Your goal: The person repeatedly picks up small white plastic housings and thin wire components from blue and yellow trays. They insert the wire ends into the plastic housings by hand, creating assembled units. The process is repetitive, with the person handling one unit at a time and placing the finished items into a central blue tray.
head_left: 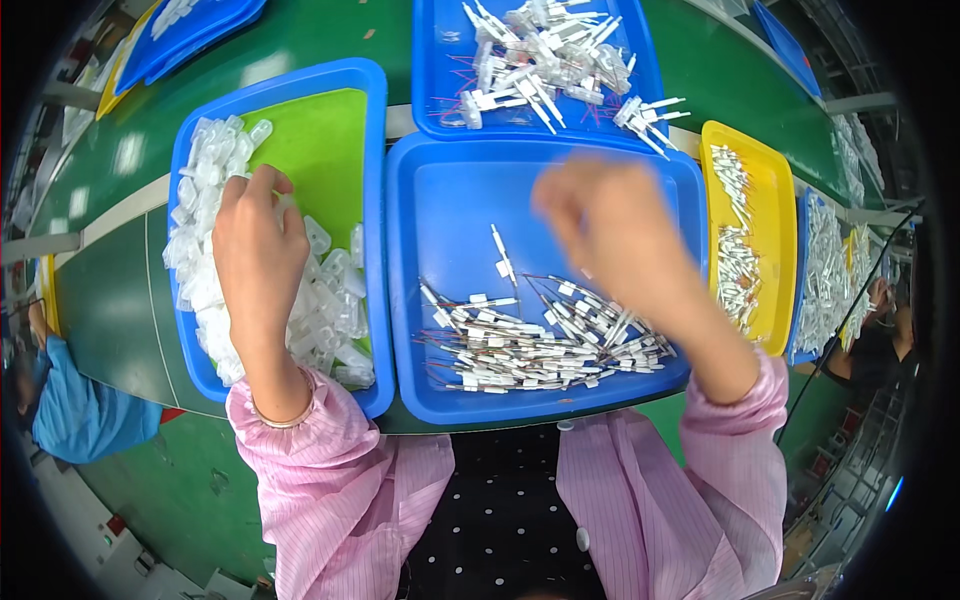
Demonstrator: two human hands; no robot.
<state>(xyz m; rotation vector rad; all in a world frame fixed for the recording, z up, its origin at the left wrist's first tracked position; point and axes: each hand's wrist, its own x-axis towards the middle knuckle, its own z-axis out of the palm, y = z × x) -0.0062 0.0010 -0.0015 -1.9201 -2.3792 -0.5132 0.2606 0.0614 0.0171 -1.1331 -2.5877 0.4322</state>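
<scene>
My left hand (255, 255) is over the left blue tray (377, 200), among translucent white plastic caps (330, 300). Its fingers are bent towards the thumb, and a pale piece shows between them, too hidden to make out. Above the right side of the middle blue tray (455, 200) is my right hand (610, 220), curled and smeared by motion, so its grip does not show. Below it lies a pile of thin wired parts with white sleeves (540, 345). One such part (503, 255) lies apart, higher in that tray.
Behind, a blue tray (440, 60) holds clear caps joined with white-sleeved parts (560, 60); a few overhang its near right corner. To the right stand a yellow tray (775, 220) of small white parts and further filled trays. Another person's blue sleeve (90, 400) shows at left.
</scene>
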